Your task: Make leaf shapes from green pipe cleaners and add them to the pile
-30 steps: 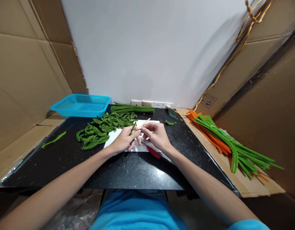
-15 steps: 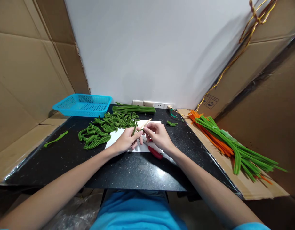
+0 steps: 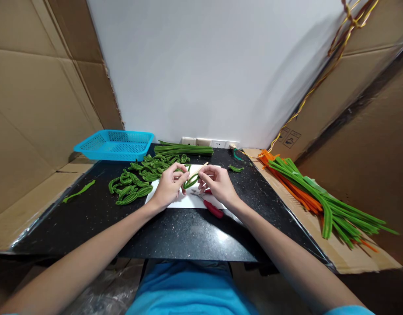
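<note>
Over a white sheet of paper [image 3: 182, 202], my left hand [image 3: 169, 186] and my right hand [image 3: 219, 185] hold a dark green pipe cleaner [image 3: 189, 183] between them. It is bent into a narrow loop. My left fingers pinch one side of it, and my right thumb and fingers pinch the other end. Pliers with red handles [image 3: 213, 209] lie on the paper just below my right hand. A thin pale wooden stick [image 3: 202, 167] rests behind the fingers, partly hidden. Many looped green pipe cleaner pieces [image 3: 131, 183] are heaped left of my left hand.
A bundle of straight green pipe cleaners [image 3: 185, 150] lies along the wall beside a blue plastic basket [image 3: 116, 156]. Light green and orange stems [image 3: 306, 188] sit on cardboard at the right. One curled piece [image 3: 236, 169] lies near the power sockets [image 3: 211, 143].
My hands have drawn slightly apart, and the pipe cleaner between them now shows as an open loop. More of the pliers has come into sight.
</note>
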### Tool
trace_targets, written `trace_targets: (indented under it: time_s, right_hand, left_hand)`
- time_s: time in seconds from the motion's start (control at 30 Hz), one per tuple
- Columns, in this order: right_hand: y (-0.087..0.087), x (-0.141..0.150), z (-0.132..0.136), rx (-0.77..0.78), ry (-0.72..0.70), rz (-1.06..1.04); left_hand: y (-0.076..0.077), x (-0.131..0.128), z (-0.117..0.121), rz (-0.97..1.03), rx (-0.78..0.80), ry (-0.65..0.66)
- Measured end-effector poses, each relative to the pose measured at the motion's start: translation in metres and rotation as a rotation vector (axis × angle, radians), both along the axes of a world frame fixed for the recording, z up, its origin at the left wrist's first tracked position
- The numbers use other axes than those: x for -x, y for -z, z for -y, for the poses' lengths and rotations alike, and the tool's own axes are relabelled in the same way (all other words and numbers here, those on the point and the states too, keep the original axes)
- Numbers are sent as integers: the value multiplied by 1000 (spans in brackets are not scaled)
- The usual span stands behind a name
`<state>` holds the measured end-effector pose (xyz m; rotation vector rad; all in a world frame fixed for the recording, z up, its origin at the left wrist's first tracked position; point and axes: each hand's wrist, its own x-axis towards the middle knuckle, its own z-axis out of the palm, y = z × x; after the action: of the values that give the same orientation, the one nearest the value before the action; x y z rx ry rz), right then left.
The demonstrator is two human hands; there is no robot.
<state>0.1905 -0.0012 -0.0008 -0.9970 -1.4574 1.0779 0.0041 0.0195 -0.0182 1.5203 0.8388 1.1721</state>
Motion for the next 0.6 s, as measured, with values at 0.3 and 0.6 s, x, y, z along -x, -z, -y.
trace_targets:
  time_s: [0.3,0.6]
  right_hand:
    - [-2,1,3,-80,34,66]
    - [-3,-3,3,-224,84,210]
  left_hand:
    - [-3,0,5,-66,8,31]
    - [-3,-2,7,-43,35,121]
